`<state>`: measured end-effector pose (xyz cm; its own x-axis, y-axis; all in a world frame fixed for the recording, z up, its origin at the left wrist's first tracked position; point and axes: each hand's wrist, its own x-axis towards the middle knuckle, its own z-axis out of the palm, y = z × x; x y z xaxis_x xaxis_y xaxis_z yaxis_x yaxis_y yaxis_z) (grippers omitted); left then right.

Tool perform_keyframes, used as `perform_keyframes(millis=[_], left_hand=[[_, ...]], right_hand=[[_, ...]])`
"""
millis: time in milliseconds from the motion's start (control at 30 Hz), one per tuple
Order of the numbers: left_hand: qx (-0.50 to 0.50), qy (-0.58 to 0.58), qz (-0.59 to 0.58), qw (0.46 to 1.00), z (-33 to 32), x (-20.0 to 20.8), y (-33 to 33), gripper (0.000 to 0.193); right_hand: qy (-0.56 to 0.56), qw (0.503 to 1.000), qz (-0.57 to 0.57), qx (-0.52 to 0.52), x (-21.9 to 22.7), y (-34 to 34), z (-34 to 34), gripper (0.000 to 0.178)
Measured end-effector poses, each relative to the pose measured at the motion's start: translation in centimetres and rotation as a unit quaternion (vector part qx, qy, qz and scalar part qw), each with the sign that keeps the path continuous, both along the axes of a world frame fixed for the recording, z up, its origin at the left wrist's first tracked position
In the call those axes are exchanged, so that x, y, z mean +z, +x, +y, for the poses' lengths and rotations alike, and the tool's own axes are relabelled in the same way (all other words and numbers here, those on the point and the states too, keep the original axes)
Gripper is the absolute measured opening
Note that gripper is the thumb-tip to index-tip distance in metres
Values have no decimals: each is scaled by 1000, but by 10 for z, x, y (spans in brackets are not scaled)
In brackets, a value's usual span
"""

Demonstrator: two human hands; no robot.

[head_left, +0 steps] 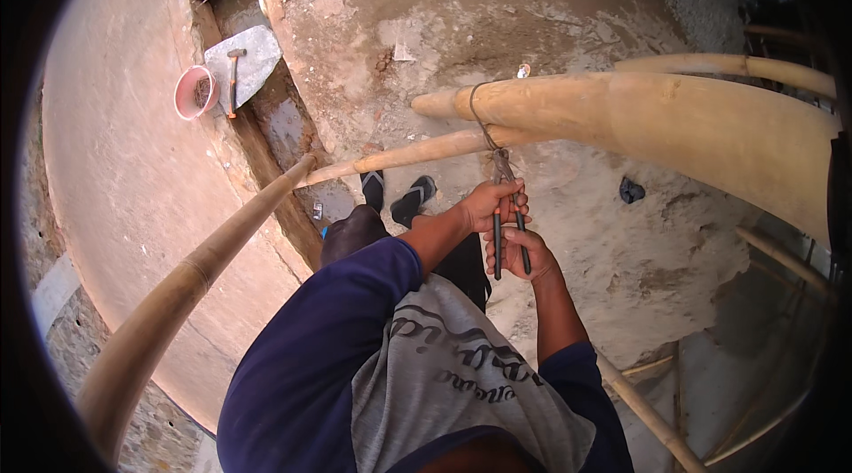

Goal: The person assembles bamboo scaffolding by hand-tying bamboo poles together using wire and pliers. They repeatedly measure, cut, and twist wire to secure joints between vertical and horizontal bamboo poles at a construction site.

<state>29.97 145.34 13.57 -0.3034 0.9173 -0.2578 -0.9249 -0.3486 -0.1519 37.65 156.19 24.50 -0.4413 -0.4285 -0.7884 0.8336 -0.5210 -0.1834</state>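
Observation:
Both of my hands are closed on a pair of pincers (502,162) with long dark handles. My left hand (491,207) grips them higher up, below the jaws. Lower down, my right hand (524,253) wraps round the handles. The jaws meet a loop of wire (477,109) that goes around a thick bamboo pole (568,100). A thinner bamboo pole (417,153) lies just beneath the thick one, close to the wire. Whether the jaws are clamped on the wire's end is too small to tell.
A long bamboo pole (191,273) slants up at my left. Beyond it, a pink bucket (184,100) and a hammer (233,87) on a pale slab (257,56) sit by a trench (286,122). More bamboo poles (652,415) show at right, above a lower area.

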Motion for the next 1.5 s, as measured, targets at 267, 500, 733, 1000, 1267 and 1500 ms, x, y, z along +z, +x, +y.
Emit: perform_keyframes(millis=[267, 500, 733, 1000, 1267, 1500], left_hand=[[86, -339, 34, 936, 40, 40, 1, 25], [-67, -469, 263, 841, 18, 49, -3, 31], [-142, -546, 445, 695, -14, 41, 6, 48], [-161, -508, 495, 686, -28, 19, 3, 55], [-7, -81, 28, 996, -13, 20, -16, 32], [51, -105, -36, 992, 13, 13, -4, 25]], right_hand=[[802, 398, 81, 438, 23, -23, -56, 50], [476, 770, -9, 424, 56, -63, -20, 19], [459, 858, 88, 214, -13, -7, -44, 23], [552, 795, 188, 166, -65, 17, -57, 18], [17, 999, 3, 43, -10, -18, 16, 27], [253, 935, -14, 248, 3, -27, 26, 44]])
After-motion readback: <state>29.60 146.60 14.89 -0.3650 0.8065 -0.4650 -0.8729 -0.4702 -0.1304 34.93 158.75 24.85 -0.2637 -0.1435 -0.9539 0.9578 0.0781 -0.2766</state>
